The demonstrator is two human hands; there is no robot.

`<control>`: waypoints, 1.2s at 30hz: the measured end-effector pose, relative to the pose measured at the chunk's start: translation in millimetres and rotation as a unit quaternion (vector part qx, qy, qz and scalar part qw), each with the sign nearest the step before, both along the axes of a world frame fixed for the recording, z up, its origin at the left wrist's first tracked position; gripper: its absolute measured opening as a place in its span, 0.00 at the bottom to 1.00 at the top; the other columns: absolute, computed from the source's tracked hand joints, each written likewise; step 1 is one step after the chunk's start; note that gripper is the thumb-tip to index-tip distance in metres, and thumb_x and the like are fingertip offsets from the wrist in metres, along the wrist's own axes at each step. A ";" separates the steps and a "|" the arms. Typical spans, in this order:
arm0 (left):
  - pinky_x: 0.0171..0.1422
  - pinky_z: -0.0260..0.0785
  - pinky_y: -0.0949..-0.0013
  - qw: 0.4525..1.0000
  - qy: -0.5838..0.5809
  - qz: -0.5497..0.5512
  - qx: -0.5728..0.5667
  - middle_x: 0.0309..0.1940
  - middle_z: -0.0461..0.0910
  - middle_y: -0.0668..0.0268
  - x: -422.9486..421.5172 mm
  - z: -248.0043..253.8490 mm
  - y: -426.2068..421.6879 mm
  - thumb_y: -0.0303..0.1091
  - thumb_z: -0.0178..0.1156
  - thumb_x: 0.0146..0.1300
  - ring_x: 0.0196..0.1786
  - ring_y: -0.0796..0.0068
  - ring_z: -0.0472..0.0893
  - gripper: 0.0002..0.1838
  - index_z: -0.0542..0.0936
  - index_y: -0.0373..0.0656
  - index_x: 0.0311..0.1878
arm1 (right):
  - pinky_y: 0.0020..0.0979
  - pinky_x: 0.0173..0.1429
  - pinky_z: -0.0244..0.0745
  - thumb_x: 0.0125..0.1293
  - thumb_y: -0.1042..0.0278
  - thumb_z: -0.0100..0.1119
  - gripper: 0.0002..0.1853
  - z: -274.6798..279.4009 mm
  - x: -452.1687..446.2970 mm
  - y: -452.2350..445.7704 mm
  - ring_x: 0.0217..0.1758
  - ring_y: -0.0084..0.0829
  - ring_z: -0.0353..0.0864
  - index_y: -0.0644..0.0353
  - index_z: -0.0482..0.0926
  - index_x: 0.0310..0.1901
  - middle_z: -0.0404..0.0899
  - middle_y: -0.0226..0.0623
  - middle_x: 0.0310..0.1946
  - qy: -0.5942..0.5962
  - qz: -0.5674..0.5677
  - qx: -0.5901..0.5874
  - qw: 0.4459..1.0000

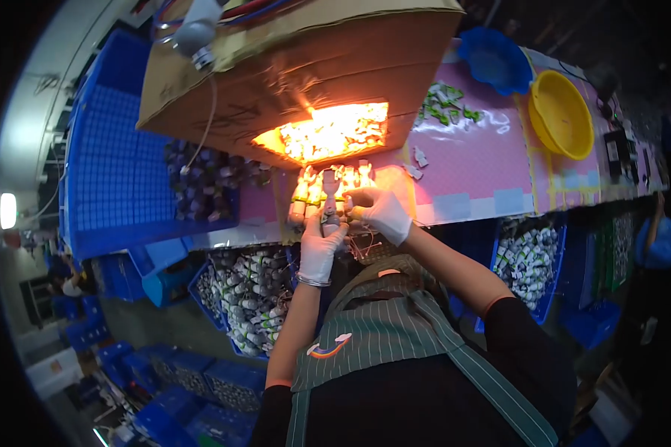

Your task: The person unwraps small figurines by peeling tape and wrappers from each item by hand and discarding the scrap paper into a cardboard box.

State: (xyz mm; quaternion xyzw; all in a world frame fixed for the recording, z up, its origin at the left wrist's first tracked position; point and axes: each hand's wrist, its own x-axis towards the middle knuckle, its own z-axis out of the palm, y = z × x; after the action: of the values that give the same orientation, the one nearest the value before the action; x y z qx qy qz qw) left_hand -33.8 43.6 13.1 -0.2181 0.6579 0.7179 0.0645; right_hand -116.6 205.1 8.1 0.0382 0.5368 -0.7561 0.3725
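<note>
The bench (492, 167), its top pink, runs past both hands on the far side. Directly beyond the hands stands a cardboard box (298, 78), its bright orange-lit opening facing them. A big blue crate (115, 167) lies to the left of the left hand, with dark-looking pieces heaped at its near end. Nearer the body than the hands, below the bench edge, a blue bin full of grey-white pieces sits to each side. A yellow basin (563, 119) and a blue basin (497, 61) are well off to the right of the right hand and beyond it.

The left hand (320, 249), in a white glove, has thumb and fingers closed around a small grey-white part (331, 220). The right hand (385, 214), also gloved, is just beside it, fingers bent and drawn together toward the part; whether they grip anything I cannot tell. Just past the fingertips, between the hands and the opening, a row of similar parts (300, 200) stands in the glow. Two loose white pieces (420, 156) lie just beyond the right hand.
</note>
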 end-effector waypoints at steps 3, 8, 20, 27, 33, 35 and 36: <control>0.40 0.78 0.72 0.993 0.037 -0.005 -0.115 0.43 0.81 0.63 3.5 -6.8 -0.9 0.26 0.66 0.60 0.37 0.76 0.82 0.25 0.73 0.37 0.61 | 0.29 0.49 0.81 0.65 0.74 0.58 0.21 12.9 -0.1 -5.3 0.49 0.24 0.81 0.63 0.74 0.60 0.82 0.35 0.48 0.000 0.042 -0.016 0.999; 0.57 0.74 0.68 0.982 0.027 0.017 -0.186 0.48 0.82 0.62 2.5 6.7 0.1 0.23 0.68 0.54 0.49 0.72 0.82 0.27 0.76 0.38 0.59 | 0.25 0.46 0.80 0.66 0.74 0.59 0.22 8.6 3.0 -16.6 0.47 0.25 0.81 0.66 0.73 0.61 0.81 0.37 0.49 0.048 0.061 0.005 0.997; 0.48 0.75 0.64 0.973 0.036 -0.118 -0.194 0.40 0.83 0.57 18.7 12.9 -21.6 0.37 0.68 0.61 0.42 0.66 0.84 0.17 0.79 0.39 0.50 | 0.25 0.40 0.76 0.62 0.63 0.68 0.16 -4.2 34.5 -35.7 0.36 0.22 0.79 0.62 0.75 0.45 0.79 0.33 0.34 0.119 0.033 0.031 0.992; 0.44 0.73 0.58 0.804 0.191 -0.164 -0.539 0.35 0.81 0.67 16.5 33.3 -35.1 0.39 0.69 0.57 0.40 0.60 0.81 0.14 0.79 0.48 0.44 | 0.16 0.19 0.63 0.66 0.29 0.52 0.33 -7.2 -13.7 -1.6 0.15 0.18 0.71 0.59 0.78 0.38 0.76 0.30 0.24 -0.313 0.274 -0.138 0.899; 0.40 0.72 0.60 0.746 0.198 -0.253 -0.583 0.35 0.80 0.66 15.3 41.0 -48.0 0.39 0.68 0.58 0.37 0.63 0.81 0.11 0.81 0.48 0.42 | 0.24 0.28 0.73 0.66 0.49 0.60 0.17 -13.2 -11.1 -15.1 0.30 0.19 0.80 0.56 0.79 0.35 0.82 0.31 0.29 0.234 0.332 0.109 0.907; 0.34 0.70 0.65 0.874 0.180 -0.199 -0.405 0.32 0.80 0.66 23.3 19.0 -52.9 0.40 0.66 0.62 0.30 0.66 0.79 0.13 0.80 0.44 0.45 | 0.28 0.32 0.76 0.63 0.57 0.62 0.08 -1.1 -3.6 -17.9 0.35 0.22 0.80 0.50 0.79 0.34 0.80 0.27 0.28 0.406 0.263 0.150 0.862; 0.27 0.67 0.69 0.961 0.055 -0.206 -0.178 0.30 0.78 0.64 25.8 9.2 -54.2 0.43 0.61 0.68 0.23 0.70 0.76 0.16 0.78 0.39 0.48 | 0.31 0.32 0.76 0.60 0.60 0.61 0.05 5.3 -6.3 -19.1 0.34 0.25 0.79 0.48 0.79 0.33 0.78 0.27 0.28 0.579 0.236 0.188 0.758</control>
State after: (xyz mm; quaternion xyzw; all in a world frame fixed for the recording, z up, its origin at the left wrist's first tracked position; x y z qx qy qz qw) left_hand -8.0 -10.6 22.3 -0.0461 0.8080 0.5717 0.1346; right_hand -122.9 185.9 13.4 -0.4653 0.7734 -0.4060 0.1431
